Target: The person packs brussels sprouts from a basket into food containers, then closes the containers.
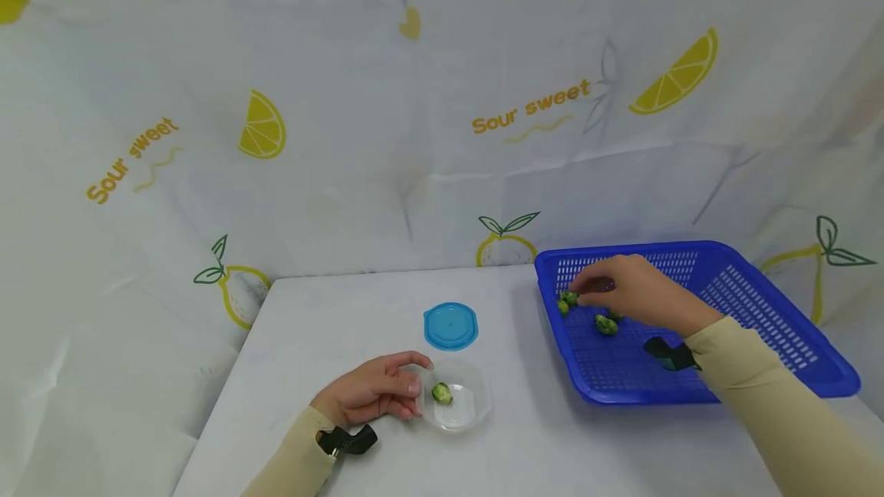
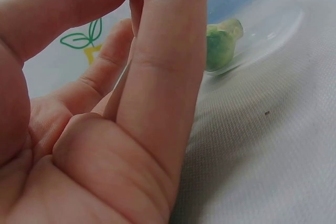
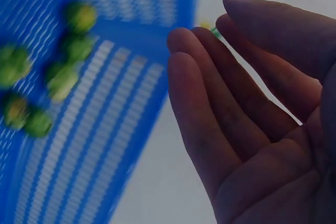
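On the white table, my left hand [image 1: 376, 390] holds a small clear plastic container [image 1: 466, 409] by its left side, thumb in front and index finger at the back rim. One Brussels sprout [image 1: 442, 393] lies inside it; the left wrist view shows the sprout [image 2: 221, 45] through the wall, partly covered by a finger. Over the blue basket [image 1: 649, 396], my right hand [image 1: 635, 294] reaches toward Brussels sprouts [image 1: 569, 298] at its left side. More sprouts [image 1: 606, 324] lie below the palm. In the right wrist view the hand's fingers [image 3: 189, 98] are slightly bent, with nothing between them and the thumb.
A blue lid [image 1: 451, 326] lies flat behind the clear container. The basket has slotted walls and a raised rim, and stands at the table's right. A white cloth [image 1: 359, 198] with lemon prints hangs at the table's back edge.
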Tool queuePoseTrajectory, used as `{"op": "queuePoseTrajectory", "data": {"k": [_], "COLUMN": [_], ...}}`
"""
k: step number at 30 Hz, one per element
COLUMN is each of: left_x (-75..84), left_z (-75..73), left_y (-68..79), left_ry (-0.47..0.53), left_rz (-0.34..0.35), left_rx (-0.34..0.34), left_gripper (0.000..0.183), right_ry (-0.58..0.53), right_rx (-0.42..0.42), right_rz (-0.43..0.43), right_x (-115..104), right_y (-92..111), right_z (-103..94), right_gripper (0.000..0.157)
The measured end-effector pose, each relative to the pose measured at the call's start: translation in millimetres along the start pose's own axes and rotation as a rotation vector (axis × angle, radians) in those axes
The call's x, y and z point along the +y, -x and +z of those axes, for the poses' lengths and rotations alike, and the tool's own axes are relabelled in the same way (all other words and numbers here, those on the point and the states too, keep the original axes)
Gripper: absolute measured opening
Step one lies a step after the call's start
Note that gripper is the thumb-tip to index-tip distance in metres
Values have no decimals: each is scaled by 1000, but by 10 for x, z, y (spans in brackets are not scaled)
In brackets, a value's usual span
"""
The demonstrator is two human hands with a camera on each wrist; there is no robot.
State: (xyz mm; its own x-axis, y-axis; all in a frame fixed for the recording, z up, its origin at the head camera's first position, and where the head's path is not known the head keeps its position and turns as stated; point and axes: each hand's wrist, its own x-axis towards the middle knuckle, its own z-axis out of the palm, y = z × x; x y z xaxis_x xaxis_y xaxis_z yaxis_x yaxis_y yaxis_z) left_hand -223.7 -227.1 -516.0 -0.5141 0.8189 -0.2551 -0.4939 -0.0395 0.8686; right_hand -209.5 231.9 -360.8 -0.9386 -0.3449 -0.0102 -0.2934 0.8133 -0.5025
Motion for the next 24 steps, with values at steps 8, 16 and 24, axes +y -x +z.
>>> {"op": "queuePoseTrajectory", "data": {"k": [8, 16, 24], "left_x": [-4, -12, 1], "left_z": [-10, -22, -10], "left_y": [7, 13, 5], "left_ry": [11, 15, 9], "left_rz": [6, 11, -8], "left_rx": [-11, -13, 12], "left_gripper": [48, 46, 48], "right_ry": [-36, -9, 9], "right_rx": [-19, -47, -64], "right_rz": [117, 182, 205], "right_x": [722, 1093, 1224], "right_y": [-54, -166, -228], "right_z": [-121, -54, -6], "right_gripper": [30, 33, 35]}}
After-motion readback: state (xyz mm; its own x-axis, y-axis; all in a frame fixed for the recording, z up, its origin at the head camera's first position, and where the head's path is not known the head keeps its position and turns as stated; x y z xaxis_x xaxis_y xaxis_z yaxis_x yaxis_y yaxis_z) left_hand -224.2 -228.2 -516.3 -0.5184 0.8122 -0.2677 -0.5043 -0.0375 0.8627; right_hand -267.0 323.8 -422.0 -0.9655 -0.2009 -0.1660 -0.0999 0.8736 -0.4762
